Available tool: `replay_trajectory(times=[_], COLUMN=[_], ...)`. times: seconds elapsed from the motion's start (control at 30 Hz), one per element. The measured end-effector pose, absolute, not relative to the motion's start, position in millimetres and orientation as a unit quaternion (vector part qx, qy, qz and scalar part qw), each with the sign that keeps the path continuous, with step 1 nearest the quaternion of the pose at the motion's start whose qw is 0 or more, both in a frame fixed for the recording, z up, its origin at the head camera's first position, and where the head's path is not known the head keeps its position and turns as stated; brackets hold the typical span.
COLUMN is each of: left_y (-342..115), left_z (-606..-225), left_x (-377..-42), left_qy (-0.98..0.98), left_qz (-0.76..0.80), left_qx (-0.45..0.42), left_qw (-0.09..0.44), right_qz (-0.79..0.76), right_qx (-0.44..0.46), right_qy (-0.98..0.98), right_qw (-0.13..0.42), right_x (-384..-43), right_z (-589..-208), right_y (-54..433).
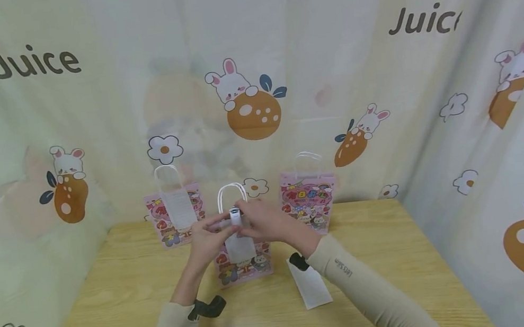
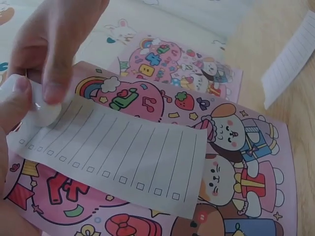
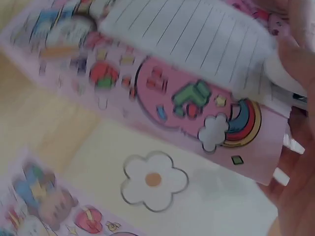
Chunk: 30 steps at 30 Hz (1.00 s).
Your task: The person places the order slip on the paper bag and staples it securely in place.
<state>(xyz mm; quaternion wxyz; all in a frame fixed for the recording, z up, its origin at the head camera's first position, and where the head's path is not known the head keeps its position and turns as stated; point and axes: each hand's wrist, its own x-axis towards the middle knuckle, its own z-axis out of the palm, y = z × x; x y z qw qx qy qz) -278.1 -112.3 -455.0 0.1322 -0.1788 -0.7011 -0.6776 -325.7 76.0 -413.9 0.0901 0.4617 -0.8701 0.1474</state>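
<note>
A pink cartoon-print paper gift bag (image 1: pixel 244 272) with white loop handles (image 1: pixel 231 185) stands at the table's middle. Against its front lies a white lined checklist slip (image 2: pixel 123 152). At the bag's top edge, over the slip's upper end, is a small white rounded device (image 1: pixel 235 216) that looks like a mini stapler. My left hand (image 1: pixel 206 239) pinches it from the left, thumb on its white body in the left wrist view. From the right, my right hand (image 1: pixel 264 221) grips the same device and bag top, some fingers behind the bag.
Another pink bag (image 1: pixel 155 206) with a white slip (image 1: pixel 179 208) on its front stands back left. A third pink bag (image 1: pixel 307 196) stands back right. A loose lined slip (image 1: pixel 310 286) lies on the wooden table (image 1: pixel 379 279) by my right forearm. A printed curtain (image 1: pixel 307 47) hangs behind.
</note>
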Motion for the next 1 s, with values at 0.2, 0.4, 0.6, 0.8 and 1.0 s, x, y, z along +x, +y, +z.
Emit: replay_trajectory(times=[0.2,0.4,0.6,0.8,1.0], left_y=[-112,-110,-109,-108,-105], left_z=[-456,-459,-457,-455,-458], left_x=[-276,-276,-278,-277,-274], left_qy=[-0.712,-0.716,-0.721,-0.722,-0.726], left_qz=[-0.668,-0.657,-0.639,-0.637,-0.626], left_qx=[-0.169,-0.165,-0.185,-0.188,-0.182], left_qw=[0.139,0.168,0.194,0.192,0.221], right_qz=[0.15,0.226,0.245,0.27,0.252], right_qx=[0.46,0.46,0.453,0.451,0.452], right_qy=[-0.872,-0.856,-0.85,-0.839,-0.845], right_qw=[0.076,0.067,0.107,0.139,0.135], right_x=[-327,-326,-329,-329,-332], right_z=[-420,-423,-428,-437,-441], right_y=[70,64,63,64,63])
